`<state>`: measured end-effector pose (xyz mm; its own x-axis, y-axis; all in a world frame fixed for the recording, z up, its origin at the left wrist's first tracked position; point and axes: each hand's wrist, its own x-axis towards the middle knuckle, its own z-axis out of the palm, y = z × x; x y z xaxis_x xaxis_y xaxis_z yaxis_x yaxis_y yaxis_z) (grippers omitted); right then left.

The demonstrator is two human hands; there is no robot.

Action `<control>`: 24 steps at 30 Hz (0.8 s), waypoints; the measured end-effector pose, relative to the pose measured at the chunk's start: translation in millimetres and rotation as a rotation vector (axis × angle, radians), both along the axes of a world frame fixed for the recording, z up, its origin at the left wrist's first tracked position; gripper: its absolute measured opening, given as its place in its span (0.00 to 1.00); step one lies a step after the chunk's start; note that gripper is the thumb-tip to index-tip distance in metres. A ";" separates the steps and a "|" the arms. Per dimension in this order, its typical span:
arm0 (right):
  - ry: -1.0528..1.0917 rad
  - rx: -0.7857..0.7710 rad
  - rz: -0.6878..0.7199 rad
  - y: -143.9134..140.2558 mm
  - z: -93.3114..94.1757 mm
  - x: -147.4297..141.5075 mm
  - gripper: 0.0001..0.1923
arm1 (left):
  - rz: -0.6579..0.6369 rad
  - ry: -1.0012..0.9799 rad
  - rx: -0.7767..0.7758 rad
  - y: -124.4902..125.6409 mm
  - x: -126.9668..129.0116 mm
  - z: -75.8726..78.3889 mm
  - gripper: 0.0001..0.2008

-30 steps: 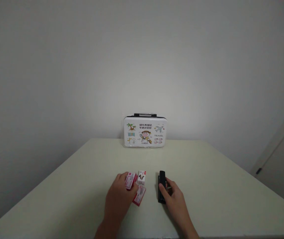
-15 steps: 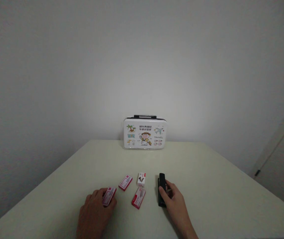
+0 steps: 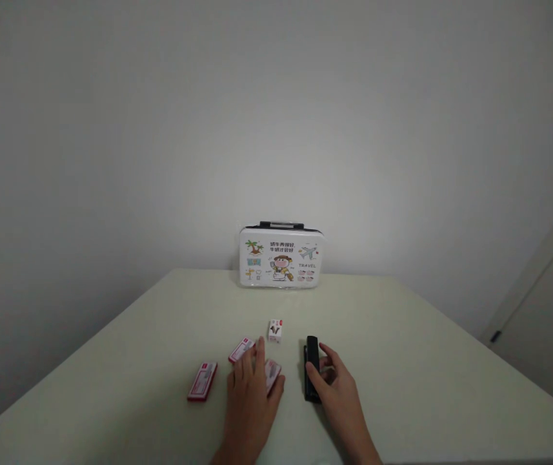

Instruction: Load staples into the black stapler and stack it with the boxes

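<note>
**Left hand back at the middle boxes, right hand on the stapler**

Since half a second ago, the left hand point(image 3: 251, 397) has let go of one red box point(image 3: 202, 381), now lying alone at the left, and come back to rest with loose, spread fingers over another red box point(image 3: 271, 374). A third red box point(image 3: 241, 349) lies just beyond its fingertips, a small white box point(image 3: 275, 330) farther back.

The right hand point(image 3: 337, 394) curls around a slim black stapler point(image 3: 311, 368) lying flat on the pale table point(image 3: 402, 349); its long axis runs away from the person toward the printed case point(image 3: 281, 257).
</note>
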<state>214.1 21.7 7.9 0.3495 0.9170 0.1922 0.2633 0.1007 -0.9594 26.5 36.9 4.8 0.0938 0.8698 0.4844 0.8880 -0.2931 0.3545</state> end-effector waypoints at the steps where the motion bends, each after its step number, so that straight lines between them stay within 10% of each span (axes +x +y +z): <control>1: -0.032 -0.004 -0.015 -0.9 1.5 0.6 0.31 | 0.015 -0.005 -0.020 1.7 -1.4 1.2 0.24; 6: -0.302 0.066 -0.036 -3.3 13.2 8.5 0.18 | -0.153 -0.045 -0.144 -6.1 -13.5 17.1 0.11; 16: -0.545 0.109 0.140 1.1 45.1 -56.1 0.11 | -0.492 -0.073 -0.214 -17.4 -22.7 21.2 0.24; 24: 0.142 0.112 -0.097 18.9 45.1 -25.6 0.19 | -0.453 -0.071 -0.226 -18.3 -28.2 22.1 0.22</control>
<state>188.5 40.6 53.0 0.4657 0.8536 0.2333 0.1398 0.1894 -0.9719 -1.7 18.7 26.9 0.4594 0.8332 0.3078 0.6608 -0.5522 0.5084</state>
